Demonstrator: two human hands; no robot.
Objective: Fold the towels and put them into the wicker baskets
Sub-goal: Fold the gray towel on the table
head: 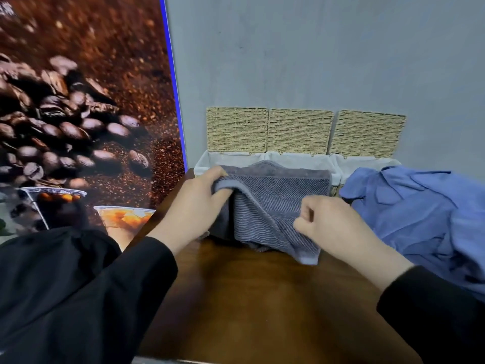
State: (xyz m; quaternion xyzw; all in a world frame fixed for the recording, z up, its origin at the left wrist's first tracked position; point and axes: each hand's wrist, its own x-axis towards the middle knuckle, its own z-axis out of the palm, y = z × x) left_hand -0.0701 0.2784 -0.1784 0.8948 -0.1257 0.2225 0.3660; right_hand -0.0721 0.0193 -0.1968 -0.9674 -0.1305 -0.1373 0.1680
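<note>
- The grey towel (273, 203) is gripped by the left hand (195, 203) and pinched by the right hand (330, 222), above the table (262, 298) before the wicker baskets (299, 132).
- Folding is judged in hand; next, edges must be aligned.

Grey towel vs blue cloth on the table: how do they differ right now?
The grey towel is ribbed and dark grey; the blue cloth is smooth and light blue. The grey towel is held up, partly folded, by the left hand and right hand; the blue cloth lies crumpled and untouched. The grey towel sits centre, before the wicker baskets; the blue cloth is to its right. Both rest on the wooden table, outside the baskets.
</note>
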